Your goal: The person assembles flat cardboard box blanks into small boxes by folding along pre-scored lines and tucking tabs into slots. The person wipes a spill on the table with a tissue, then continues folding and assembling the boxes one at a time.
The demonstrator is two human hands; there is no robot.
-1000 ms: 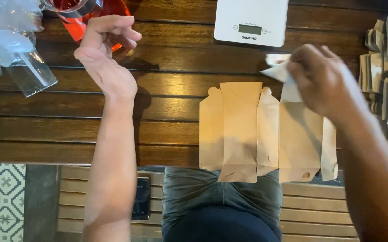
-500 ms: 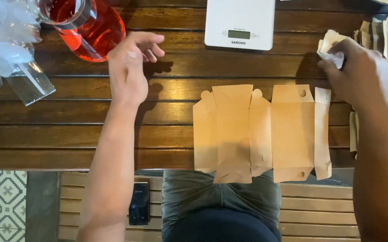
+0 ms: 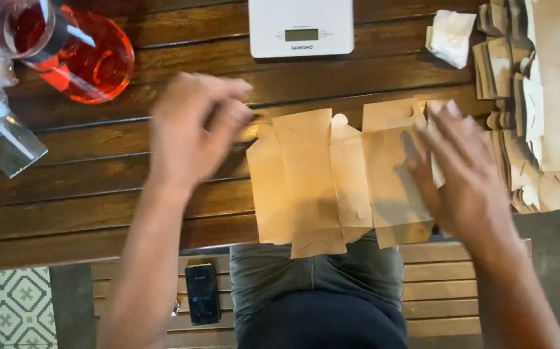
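The right hand (image 3: pixel 464 171), fingers spread, lies on the flat cardboard blank (image 3: pixel 332 178); the left hand (image 3: pixel 193 132), loosely curled and empty, hovers beside it. Overhanging the table (image 3: pixel 99 207) edge, the blank could slip off.

I see my left hand (image 3: pixel 193 132) hovering, fingers loosely curled, blurred so maybe not closed. My right hand (image 3: pixel 464 171) is flat, fingers spread, palm down.

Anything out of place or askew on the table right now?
The flat box blank overhangs the table front edge. A crumpled white tissue lies beside the scale. The blank stack at right looks ragged. Nothing spilled.
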